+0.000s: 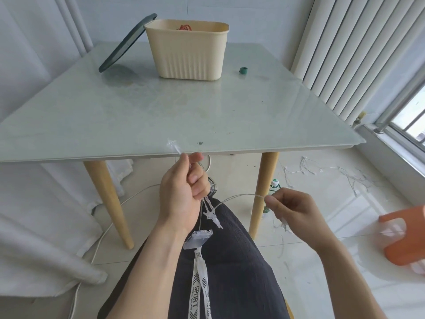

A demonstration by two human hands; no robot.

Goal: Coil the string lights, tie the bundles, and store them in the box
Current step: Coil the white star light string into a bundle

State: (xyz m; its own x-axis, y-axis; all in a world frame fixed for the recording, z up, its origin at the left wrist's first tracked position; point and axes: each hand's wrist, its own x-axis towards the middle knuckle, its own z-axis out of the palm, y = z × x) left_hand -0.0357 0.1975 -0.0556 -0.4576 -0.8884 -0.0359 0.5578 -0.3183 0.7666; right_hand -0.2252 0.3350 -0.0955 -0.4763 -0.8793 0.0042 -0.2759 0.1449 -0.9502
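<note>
Coiling appears to be in hand: loops of the lights (208,204) are gripped in the left hand (181,194) below the table (161,116) edge, and the wire is pinched by the right hand (291,209). Another loop is probably needed next. The box (187,49) stands open. "SPORT" is legible on a strap (199,288).

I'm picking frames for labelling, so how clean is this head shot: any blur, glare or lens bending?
Head view: wide-angle bending curves the table edge and the blinds; daylight from the right window washes out the floor and puts a soft sheen on the tabletop; the orange stool at the right edge is smeared; both hands, left hand and right hand, look fairly sharp, the thin string lights faint.
</note>
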